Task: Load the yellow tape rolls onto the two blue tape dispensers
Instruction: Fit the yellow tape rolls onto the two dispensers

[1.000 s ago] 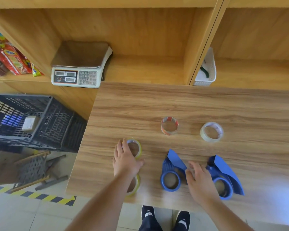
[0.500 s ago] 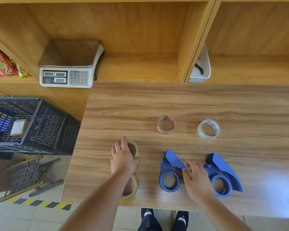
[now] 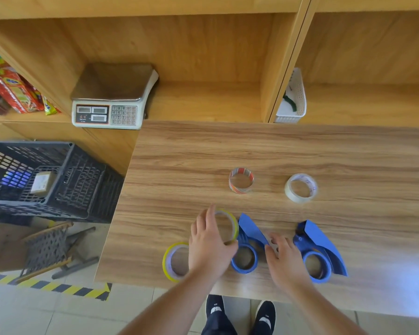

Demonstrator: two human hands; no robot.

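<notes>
Left hand (image 3: 209, 243) is wrapped around one yellow roll (image 3: 228, 224), lifted or tilted just off the desk (image 3: 276, 153), touching or nearly touching the flap of the left dispenser (image 3: 246, 247). Second yellow roll (image 3: 176, 261) lies flat near the front edge, toward the front-left corner, just left of that hand's wrist. Right hand (image 3: 284, 257) sits between the two dispensers, fingers spread toward the left one's body; can't tell if it's actually gripping or just resting against it. Right dispenser (image 3: 318, 252) is near the front edge, untouched, hub empty. Both hubs empty, so loading not started on either.

Risks from here, my read:
- Roll goes on backwards, so the tape feeds adhesive-side wrong at the blade. Orientation of the held roll isn't readable.
- Left dispenser slides if the right hand isn't clamping it while the roll is pushed onto the hub.
- Left forearm is over the second yellow roll close to the front edge; a sweep could knock it off the desk.
- Red-patterned roll (image 3: 241, 180) and clear roll (image 3: 301, 188) mid-desk are distractors, well apart from the hands.
</notes>
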